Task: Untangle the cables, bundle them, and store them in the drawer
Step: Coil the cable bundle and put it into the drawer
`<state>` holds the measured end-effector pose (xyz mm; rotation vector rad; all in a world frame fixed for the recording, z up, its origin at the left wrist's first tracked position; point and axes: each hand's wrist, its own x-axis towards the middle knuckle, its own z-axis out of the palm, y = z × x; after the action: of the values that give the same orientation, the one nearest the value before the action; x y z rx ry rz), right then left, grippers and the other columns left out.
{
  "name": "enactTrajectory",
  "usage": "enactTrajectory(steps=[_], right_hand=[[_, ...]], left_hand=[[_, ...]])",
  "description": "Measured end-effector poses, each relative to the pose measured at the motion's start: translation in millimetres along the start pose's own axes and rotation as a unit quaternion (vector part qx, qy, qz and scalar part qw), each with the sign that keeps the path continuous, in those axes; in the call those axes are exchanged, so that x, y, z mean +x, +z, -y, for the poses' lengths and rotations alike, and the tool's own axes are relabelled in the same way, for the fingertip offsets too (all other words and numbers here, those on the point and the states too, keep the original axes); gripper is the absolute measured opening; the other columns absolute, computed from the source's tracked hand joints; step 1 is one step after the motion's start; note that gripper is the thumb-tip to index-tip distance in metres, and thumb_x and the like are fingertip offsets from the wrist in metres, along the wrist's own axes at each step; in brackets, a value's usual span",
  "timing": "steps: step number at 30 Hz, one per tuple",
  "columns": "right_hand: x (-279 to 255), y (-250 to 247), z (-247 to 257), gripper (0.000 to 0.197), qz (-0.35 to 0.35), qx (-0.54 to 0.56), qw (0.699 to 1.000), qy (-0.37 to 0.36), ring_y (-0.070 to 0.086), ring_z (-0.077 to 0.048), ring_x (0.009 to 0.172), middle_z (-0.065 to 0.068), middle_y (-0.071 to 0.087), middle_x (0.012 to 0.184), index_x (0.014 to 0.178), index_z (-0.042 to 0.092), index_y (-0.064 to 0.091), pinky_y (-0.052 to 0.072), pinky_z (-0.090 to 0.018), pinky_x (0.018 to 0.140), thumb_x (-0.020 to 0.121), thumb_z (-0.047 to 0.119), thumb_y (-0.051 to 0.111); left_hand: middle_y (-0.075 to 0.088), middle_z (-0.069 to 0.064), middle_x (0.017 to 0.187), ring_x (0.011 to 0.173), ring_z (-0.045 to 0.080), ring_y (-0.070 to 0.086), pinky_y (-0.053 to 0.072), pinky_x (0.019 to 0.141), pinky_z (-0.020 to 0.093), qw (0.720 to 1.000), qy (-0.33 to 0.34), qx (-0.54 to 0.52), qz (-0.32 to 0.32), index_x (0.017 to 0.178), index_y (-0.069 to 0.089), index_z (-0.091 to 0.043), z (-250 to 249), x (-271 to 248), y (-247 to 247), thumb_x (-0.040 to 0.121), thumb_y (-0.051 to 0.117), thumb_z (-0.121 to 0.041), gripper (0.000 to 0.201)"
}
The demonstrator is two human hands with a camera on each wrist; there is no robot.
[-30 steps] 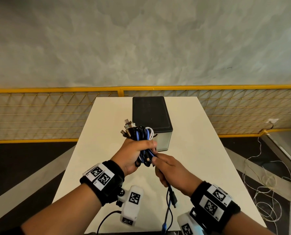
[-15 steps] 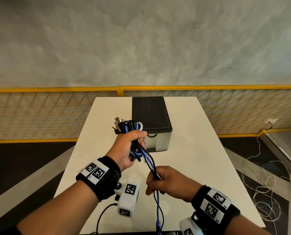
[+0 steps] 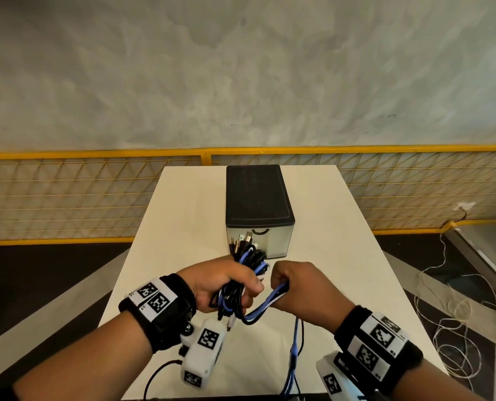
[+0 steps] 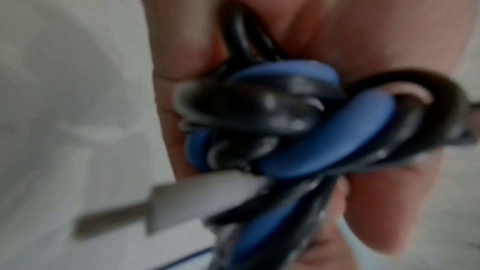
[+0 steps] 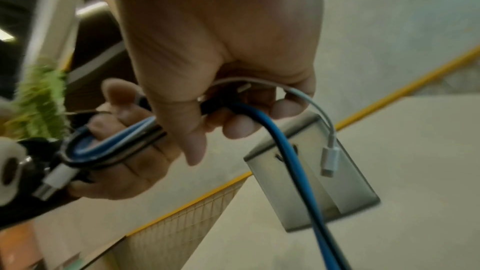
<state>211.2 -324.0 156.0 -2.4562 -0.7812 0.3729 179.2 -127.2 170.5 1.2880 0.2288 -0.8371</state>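
Observation:
My left hand (image 3: 226, 282) grips a folded bundle of black, blue and white cables (image 3: 248, 256) above the white table (image 3: 342, 256); plug ends stick up from its top. The left wrist view shows that bundle (image 4: 285, 130) close up, blurred, with a grey plug (image 4: 168, 202) poking out. To the right, my right hand (image 3: 296, 282) is closed round the loose strands (image 3: 265, 306) that run from the bundle. Their tails, a blue cable (image 5: 293, 161) and a thin white one (image 5: 330, 155), hang below the fist. The small drawer unit (image 3: 258, 209) stands behind, drawer closed.
A yellow mesh fence (image 3: 67, 192) runs behind the table in front of a grey wall. Thin white wire (image 3: 455, 308) lies looped on the floor to the right. Wrist cameras hang below both forearms, near the table's front edge.
My right hand has come up and to the right, drawing the loose strands sideways from the bundle. My left hand has shifted right and lower with the bundle.

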Motion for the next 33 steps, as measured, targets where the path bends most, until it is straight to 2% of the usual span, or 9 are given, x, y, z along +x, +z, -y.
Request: enactTrajectory(steps=[3,7,11,15,20,23,26,29,33], right_hand=[[-0.6,-3.8,10.4,0.029,-0.052,-0.042,0.998,-0.010,0.052,-0.018,0.069,0.010,0.056,0.075,0.083,0.029,0.044,0.043,-0.032,0.059,0.068,0.016,0.065],[0.0,0.7,24.9,0.032,-0.060,-0.108,0.992,-0.040,0.047,-0.024,0.061,0.007,0.048,0.073,0.096,0.027,0.030,0.037,-0.032,0.054,0.081,0.019,0.057],[1.3,2.7,26.5,0.033,-0.074,-0.109,0.990,-0.049,0.051,-0.025,0.060,0.009,0.043,0.072,0.110,0.020,0.032,0.048,-0.036,0.058,0.087,0.025,0.054],[1.0,2.5,27.8,0.043,-0.084,-0.096,0.989,-0.070,0.051,-0.021,0.062,0.007,0.051,0.082,0.120,0.021,0.030,0.051,-0.034,0.059,0.087,0.030,0.058],[4.4,10.6,23.1,0.065,-0.083,-0.131,0.984,-0.087,0.065,-0.026,0.070,-0.002,0.065,0.104,0.130,0.027,0.021,0.056,-0.038,0.062,0.082,0.030,0.064],[5.3,12.6,20.4,0.067,-0.072,-0.101,0.988,-0.087,0.068,-0.028,0.080,-0.005,0.065,0.112,0.135,0.031,0.014,0.057,-0.041,0.068,0.085,0.033,0.059],[3.0,12.6,19.3,0.086,-0.048,-0.085,0.992,-0.081,0.068,-0.027,0.088,-0.006,0.064,0.121,0.137,0.035,0.009,0.058,-0.041,0.073,0.076,0.023,0.069],[4.4,11.0,16.4,0.102,-0.022,-0.057,0.996,-0.064,0.068,-0.025,0.087,-0.004,0.062,0.124,0.138,0.039,0.011,0.057,-0.040,0.074,0.063,0.010,0.075],[7.8,4.1,8.4,0.091,0.003,-0.021,0.996,-0.086,0.065,-0.016,0.081,-0.002,0.065,0.116,0.137,0.041,0.017,0.056,-0.032,0.071,0.072,0.014,0.075]], left_hand=[[0.057,0.006,0.060,0.050,0.015,0.057,0.047,0.056,0.026,0.997,-0.015,0.058,-0.057,0.063,0.066,-0.013,3.9,2.0,0.0,0.061,0.076,-0.009,0.011],[0.060,0.007,0.059,0.051,0.017,0.057,0.049,0.052,0.026,0.995,0.030,0.056,-0.083,0.072,0.068,-0.011,15.0,7.0,5.3,0.077,0.068,0.001,0.013],[0.067,0.012,0.079,0.067,0.024,0.063,0.056,0.064,0.033,0.995,0.068,-0.026,-0.074,0.094,0.071,-0.008,20.4,11.6,8.6,0.079,0.072,-0.007,0.015],[0.068,0.020,0.110,0.100,0.034,0.066,0.053,0.093,0.048,0.996,0.056,-0.042,-0.063,0.119,0.065,-0.003,24.7,10.5,9.6,0.076,0.075,-0.016,0.046],[0.069,0.024,0.112,0.105,0.045,0.065,0.056,0.088,0.050,0.995,0.050,-0.086,0.012,0.123,0.063,-0.006,29.8,9.8,7.1,0.070,0.086,-0.036,0.066],[0.074,0.016,0.094,0.085,0.031,0.072,0.058,0.076,0.043,0.998,0.055,-0.039,-0.016,0.113,0.067,-0.006,29.9,11.4,10.7,0.071,0.084,-0.022,0.048],[0.072,0.013,0.087,0.085,0.031,0.068,0.054,0.084,0.048,0.997,0.056,0.015,-0.047,0.093,0.075,-0.011,29.5,11.0,11.6,0.072,0.076,-0.008,0.021],[0.071,0.013,0.083,0.086,0.033,0.063,0.049,0.079,0.044,0.994,0.064,0.071,-0.059,0.087,0.073,-0.009,27.5,8.3,15.6,0.074,0.068,-0.003,0.016],[0.068,0.012,0.072,0.069,0.025,0.066,0.053,0.062,0.031,0.985,0.089,0.114,-0.093,0.083,0.070,-0.007,25.7,7.7,20.0,0.075,0.066,0.007,0.017]])
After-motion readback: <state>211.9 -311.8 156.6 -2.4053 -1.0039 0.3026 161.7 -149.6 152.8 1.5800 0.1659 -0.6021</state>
